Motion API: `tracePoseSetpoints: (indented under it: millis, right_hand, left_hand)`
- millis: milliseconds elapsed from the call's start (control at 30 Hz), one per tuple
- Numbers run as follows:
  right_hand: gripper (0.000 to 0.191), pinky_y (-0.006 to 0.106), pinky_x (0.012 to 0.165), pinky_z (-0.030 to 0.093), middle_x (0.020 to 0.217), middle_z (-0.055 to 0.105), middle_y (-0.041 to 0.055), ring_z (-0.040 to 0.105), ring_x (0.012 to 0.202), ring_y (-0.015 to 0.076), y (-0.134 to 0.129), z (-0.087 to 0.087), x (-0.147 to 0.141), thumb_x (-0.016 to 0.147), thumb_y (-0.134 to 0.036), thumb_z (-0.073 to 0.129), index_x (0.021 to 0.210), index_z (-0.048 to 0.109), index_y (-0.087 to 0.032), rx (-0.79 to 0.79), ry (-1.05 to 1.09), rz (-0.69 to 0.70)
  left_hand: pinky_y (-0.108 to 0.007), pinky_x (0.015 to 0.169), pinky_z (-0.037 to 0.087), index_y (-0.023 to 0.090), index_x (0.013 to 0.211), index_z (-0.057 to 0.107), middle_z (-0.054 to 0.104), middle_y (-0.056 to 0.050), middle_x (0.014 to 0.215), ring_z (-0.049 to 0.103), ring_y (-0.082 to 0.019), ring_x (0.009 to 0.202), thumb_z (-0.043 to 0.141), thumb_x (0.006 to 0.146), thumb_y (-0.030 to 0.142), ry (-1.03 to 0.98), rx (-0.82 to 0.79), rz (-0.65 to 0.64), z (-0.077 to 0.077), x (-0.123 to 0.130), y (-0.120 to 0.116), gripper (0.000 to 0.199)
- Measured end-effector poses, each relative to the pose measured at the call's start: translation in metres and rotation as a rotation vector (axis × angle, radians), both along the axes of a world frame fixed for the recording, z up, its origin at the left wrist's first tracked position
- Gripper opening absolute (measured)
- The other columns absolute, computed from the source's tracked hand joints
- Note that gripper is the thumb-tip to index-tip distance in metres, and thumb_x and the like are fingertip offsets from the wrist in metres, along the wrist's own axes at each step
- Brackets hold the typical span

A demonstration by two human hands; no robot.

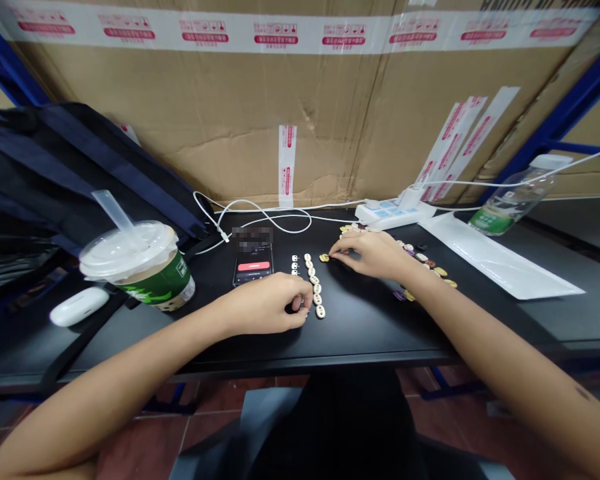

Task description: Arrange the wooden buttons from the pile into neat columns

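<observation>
My left hand (290, 303) is closed, its thumb and forefinger pinched at the lower end of a short column of small white pieces (295, 265). A bit of white shows at those fingertips; the rest is hidden. Close to its right runs a line of cream oval button-like pieces (314, 280) with dark marks. My right hand (367, 253) is closed in a pinch, with a small yellow button-like piece (324, 258) at its fingertips, apart from the cream line. Under and behind my right wrist lie several loose pieces (433, 265) in yellow, purple, brown, cream and black.
A phone (254, 263) lies left of the pieces. Farther left stand a lidded drink cup (153, 280), a white earphone case (79, 307) and a dark backpack (90, 153). A power strip (395, 213), white tray (505, 260) and plastic bottle (513, 203) are toward the right.
</observation>
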State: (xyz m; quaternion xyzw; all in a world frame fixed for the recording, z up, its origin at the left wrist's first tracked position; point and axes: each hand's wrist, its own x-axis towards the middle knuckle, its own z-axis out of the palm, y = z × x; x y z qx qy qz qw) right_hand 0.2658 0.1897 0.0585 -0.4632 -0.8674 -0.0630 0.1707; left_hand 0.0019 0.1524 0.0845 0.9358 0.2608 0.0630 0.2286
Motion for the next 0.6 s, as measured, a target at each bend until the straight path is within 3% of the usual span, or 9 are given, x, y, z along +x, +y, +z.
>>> tracePoseSetpoints:
  millis: [333,600]
  right_hand:
    - [0.018,0.027,0.068,0.045,0.093,0.077,0.0001,0.067,0.074,0.0157,-0.013,0.016,0.005,0.081,-0.018,0.064,0.090,0.078,-0.025,-0.257,0.063,0.172]
    - [0.024,0.025,0.070,0.045,0.089,0.076,-0.0009,0.067,0.076,0.0162,-0.015,0.016,0.005,0.078,-0.012,0.061,0.092,0.076,-0.025,-0.271,0.057,0.202]
  left_hand:
    - [-0.026,0.073,0.044,0.018,0.092,0.063,0.056,0.000,0.084,0.054,-0.013,0.076,0.058,0.091,0.025,-0.214,0.129,0.180,-0.013,0.011,0.007,0.009]
    - [-0.032,0.083,0.048,0.016,0.099,0.067,0.062,-0.006,0.100,0.061,-0.020,0.089,0.062,0.092,0.038,-0.049,0.220,0.218,-0.011,0.039,0.023,0.024]
